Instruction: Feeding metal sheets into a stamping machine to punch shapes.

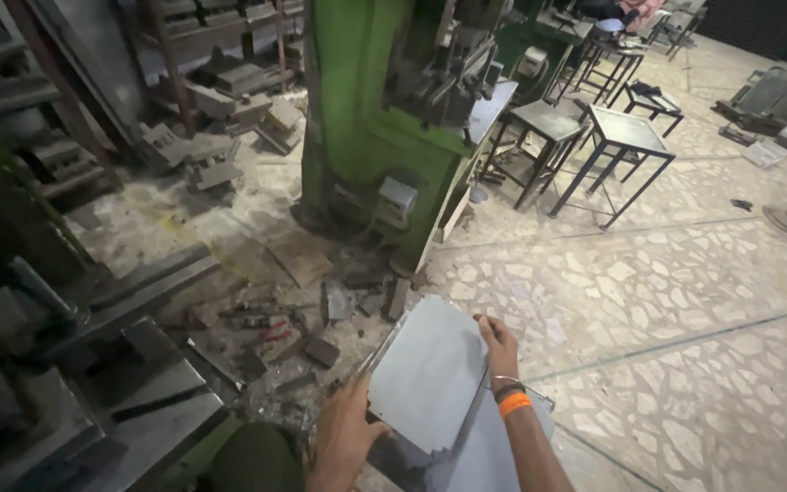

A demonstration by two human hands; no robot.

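Grey metal sheet (430,374) stays level because my left hand (343,437) grips its near-left edge and my right hand (500,346) pinches its far-right corner, above more sheets (503,446).

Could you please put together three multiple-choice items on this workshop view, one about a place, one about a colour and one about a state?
1. Where does the green machine stand relative to the grey metal sheets?
A. Beyond them, toward the top of the head view
B. Under them
C. To the right of the metal stools

2. What colour is the wider band on the right wrist?
A. Blue
B. Orange
C. White

3. How are the sheets being handled?
A. Lying untouched on the floor
B. Leaning against a stool
C. Held by both hands

Answers: 1 A, the machine rises past the sheets, left of the metal stools. 2 B, an orange band sits below a dark one. 3 C, the left hand grips the near edge and the right hand the far corner.
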